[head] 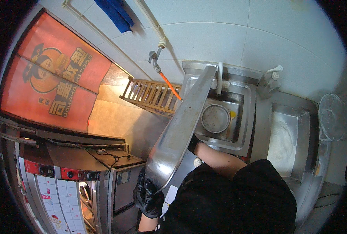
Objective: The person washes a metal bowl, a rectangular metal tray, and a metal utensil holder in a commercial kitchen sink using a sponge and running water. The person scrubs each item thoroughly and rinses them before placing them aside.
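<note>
A long stainless steel pan (179, 125) is tilted on its side across the front of the sink (246, 117). Its far end comes up beside the white tap spout (219, 77). My left hand (148, 194), in a black glove, grips the rounded near corner. Around the middle of the pan's right edge is my right hand (194, 144), also gloved in black; its fingers are mostly hidden behind the metal. In the sink basin lie a round metal pan (215, 118) and a yellow-headed utensil (233, 114) with a thin handle.
An orange hose (170, 85) runs from a wall tap (153, 58) behind the pan. Right of the sink stand a pump bottle (270, 82) and a steel basin (303, 140) with whitish contents. A slatted wooden rack (150, 95), ovens (65, 172) and a red door curtain (53, 73) are left.
</note>
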A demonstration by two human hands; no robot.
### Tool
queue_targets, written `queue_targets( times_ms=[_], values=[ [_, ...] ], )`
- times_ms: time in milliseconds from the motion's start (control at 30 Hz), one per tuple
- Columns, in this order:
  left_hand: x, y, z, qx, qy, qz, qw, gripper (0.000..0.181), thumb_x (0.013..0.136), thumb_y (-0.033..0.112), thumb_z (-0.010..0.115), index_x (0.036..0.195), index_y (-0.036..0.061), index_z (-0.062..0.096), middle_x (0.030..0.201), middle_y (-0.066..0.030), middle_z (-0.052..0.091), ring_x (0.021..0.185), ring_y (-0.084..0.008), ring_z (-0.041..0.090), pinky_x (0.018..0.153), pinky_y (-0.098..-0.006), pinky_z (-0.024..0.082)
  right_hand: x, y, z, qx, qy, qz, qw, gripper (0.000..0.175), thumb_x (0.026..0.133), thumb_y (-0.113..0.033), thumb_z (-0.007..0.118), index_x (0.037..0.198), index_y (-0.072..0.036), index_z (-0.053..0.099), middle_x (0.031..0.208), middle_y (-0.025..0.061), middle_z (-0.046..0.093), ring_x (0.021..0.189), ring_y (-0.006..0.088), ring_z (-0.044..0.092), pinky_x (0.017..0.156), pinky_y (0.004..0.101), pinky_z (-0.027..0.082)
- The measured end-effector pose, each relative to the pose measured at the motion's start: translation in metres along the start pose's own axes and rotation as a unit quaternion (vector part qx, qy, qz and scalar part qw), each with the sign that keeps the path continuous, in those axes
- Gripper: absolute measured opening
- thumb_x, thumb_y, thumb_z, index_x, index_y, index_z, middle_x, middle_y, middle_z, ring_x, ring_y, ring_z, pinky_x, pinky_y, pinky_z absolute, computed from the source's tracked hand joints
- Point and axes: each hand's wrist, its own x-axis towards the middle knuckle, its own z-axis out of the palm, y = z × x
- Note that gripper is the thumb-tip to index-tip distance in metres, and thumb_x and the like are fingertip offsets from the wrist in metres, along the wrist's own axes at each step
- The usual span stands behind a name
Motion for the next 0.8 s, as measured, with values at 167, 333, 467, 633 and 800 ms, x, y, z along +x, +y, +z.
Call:
queue_targets(
  times_ms=[167, 333, 467, 633, 800],
  values=[
    [-0.006, -0.007, 0.004, 0.19, -0.033, 0.061, 0.979, 0.072, 0.081, 0.006, 0.065, 0.142, 0.0098, 0.026, 0.117, -0.0184, 0.054, 0.098, -0.035, 0.059, 0.08, -0.0396, 0.05, -0.011, -0.014, 0.013, -0.051, 0.012, 0.0, 0.999, 0.017, 0.092, -0.012, 0.051, 0.083, 0.0, 0.06, 0.066, 0.0018, 0.051, 0.065, 0.0127, 0.047, 0.059, 0.0288, 0.043],
    [-0.016, -0.013, 0.012, 0.219, 0.006, 0.082, 0.972, 0.085, 0.079, 0.009, 0.069, 0.145, 0.0117, 0.017, 0.126, -0.0181, 0.046, 0.101, -0.0349, 0.057, 0.079, -0.0408, 0.05, -0.008, -0.013, 0.001, -0.226, -0.076, -0.064, 0.969, 0.025, 0.095, -0.025, 0.044, 0.108, -0.004, 0.053, 0.099, 0.0081, 0.057, 0.09, 0.0203, 0.056, 0.081, 0.0352, 0.046],
    [-0.025, -0.015, 0.02, 0.27, 0.027, -0.009, 0.962, 0.063, 0.084, 0.019, 0.061, 0.136, 0.0074, 0.028, 0.124, -0.0183, 0.045, 0.098, -0.0346, 0.057, 0.079, -0.0393, 0.05, 0.005, 0.002, -0.012, -0.106, -0.023, -0.075, 0.991, 0.019, 0.092, -0.015, 0.051, 0.08, -0.001, 0.057, 0.068, 0.0075, 0.054, 0.066, 0.016, 0.053, 0.06, 0.0319, 0.045],
    [-0.038, -0.025, 0.019, -0.03, -0.23, -0.308, 0.923, 0.065, 0.089, 0.052, 0.044, 0.14, 0.0135, 0.031, 0.141, -0.0196, 0.02, 0.126, -0.0361, 0.03, 0.099, -0.0447, 0.033, 0.01, 0.0, -0.011, -0.247, -0.073, -0.163, 0.953, 0.016, 0.092, -0.015, 0.051, 0.081, -0.006, 0.057, 0.072, 0.0077, 0.056, 0.069, 0.0166, 0.055, 0.063, 0.032, 0.046],
    [-0.047, -0.03, 0.025, 0.113, -0.235, -0.228, 0.938, 0.073, 0.087, 0.064, 0.037, 0.142, 0.0177, 0.032, 0.151, -0.0205, 0.011, 0.137, -0.0366, 0.018, 0.107, -0.0464, 0.025, -0.015, -0.026, 0.019, 0.087, 0.004, 0.027, 0.996, 0.005, 0.091, -0.01, 0.054, 0.089, -0.007, 0.057, 0.082, 0.0039, 0.058, 0.075, 0.0177, 0.056, 0.069, 0.0308, 0.049]
  ],
)
